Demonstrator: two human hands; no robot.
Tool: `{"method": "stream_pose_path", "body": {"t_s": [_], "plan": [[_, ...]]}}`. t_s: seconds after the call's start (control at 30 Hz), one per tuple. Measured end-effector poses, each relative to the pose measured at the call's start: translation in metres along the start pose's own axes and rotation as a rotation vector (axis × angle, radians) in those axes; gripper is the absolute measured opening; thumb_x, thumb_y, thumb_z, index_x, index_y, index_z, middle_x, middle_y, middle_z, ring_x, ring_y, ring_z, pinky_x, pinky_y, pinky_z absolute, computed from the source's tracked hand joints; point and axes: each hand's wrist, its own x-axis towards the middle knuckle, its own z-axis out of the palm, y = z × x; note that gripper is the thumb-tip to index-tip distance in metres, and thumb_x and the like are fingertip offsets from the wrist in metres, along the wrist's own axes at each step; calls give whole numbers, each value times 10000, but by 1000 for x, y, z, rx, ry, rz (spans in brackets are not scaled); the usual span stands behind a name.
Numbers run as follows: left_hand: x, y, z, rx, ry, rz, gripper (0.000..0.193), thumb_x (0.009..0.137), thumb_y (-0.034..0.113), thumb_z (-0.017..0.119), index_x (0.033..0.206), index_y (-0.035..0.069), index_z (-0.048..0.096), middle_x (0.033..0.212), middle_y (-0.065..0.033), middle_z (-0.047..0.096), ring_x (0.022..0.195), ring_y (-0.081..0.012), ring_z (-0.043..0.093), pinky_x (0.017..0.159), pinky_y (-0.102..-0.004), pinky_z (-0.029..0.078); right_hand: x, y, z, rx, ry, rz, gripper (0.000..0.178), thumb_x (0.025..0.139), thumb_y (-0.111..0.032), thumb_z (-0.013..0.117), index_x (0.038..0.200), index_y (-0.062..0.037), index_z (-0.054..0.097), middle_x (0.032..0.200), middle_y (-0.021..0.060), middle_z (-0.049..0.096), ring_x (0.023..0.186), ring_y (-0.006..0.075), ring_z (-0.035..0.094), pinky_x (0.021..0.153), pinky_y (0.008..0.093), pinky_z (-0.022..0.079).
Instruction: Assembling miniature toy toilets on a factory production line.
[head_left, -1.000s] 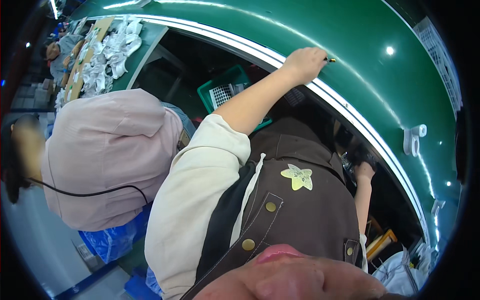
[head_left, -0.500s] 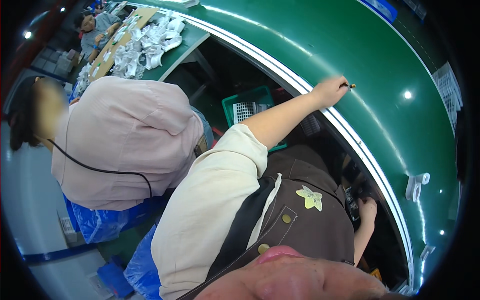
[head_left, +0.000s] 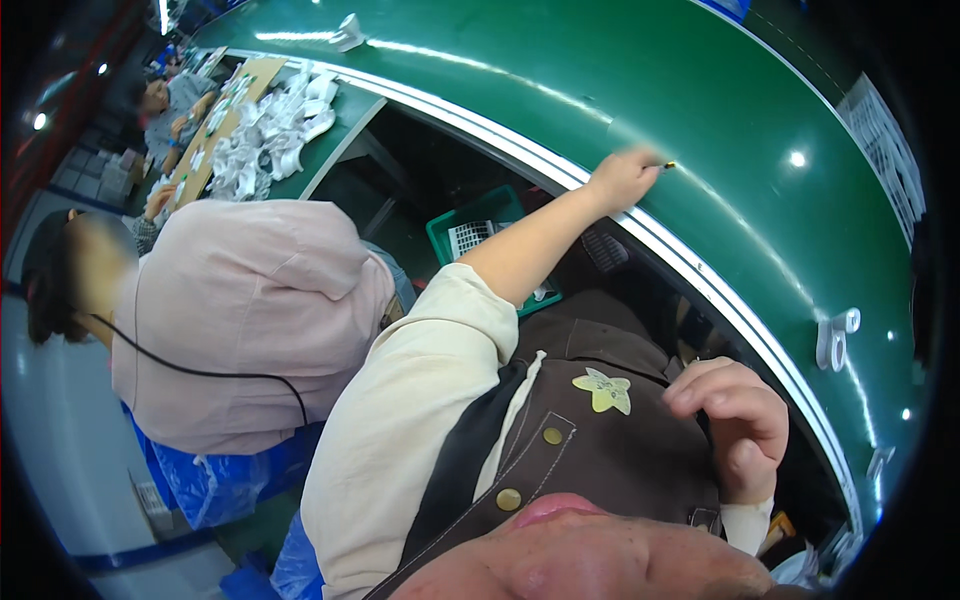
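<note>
Stretched out to the green work surface [head_left: 730,230], my left hand [head_left: 620,182] is closed on a thin dark stick-like tool with a yellow tip [head_left: 669,165]. The back of this hand is smeared by motion, and most of the tool is hidden in the fingers. In front of my brown apron [head_left: 620,440], my right hand [head_left: 738,425] is raised with loosely curled fingers. Thumb and fingers are apart, and I see nothing between them. A white curved plastic part with a ring-shaped end [head_left: 836,340] rests on the green surface, beyond my right hand.
Another white part [head_left: 347,33] lies far left on the green surface. At my left sits a co-worker in a pink shirt [head_left: 250,310]. Behind them, white parts [head_left: 275,130] are heaped on a table. A green basket [head_left: 440,240] stands below the metal edge [head_left: 700,275].
My right hand has come up from the dark space under the table edge to my chest. My left hand still grips the tool. The view has shifted, and a white part has appeared far left.
</note>
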Motion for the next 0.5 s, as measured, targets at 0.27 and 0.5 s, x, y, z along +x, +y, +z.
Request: {"method": "stream_pose_path", "body": {"t_s": [0.27,0.5], "plan": [[5,11,8,-31,-24,-31,225,861,216,523,981,32,573,851,-152,616,789,-289,592,713,-364,457,64,-73,119,-407,786,89,272,847,-187,591,865,28,425,628,75,516,536,178,517,528,236,441],[7,1,1,-30,-64,-109,257,872,215,521,1029,17,569,831,-130,619,773,-207,586,715,-309,448,44,-75,93,-363,801,137,236,847,-200,595,884,-11,458,693,57,520,621,174,498,588,255,415]]}}
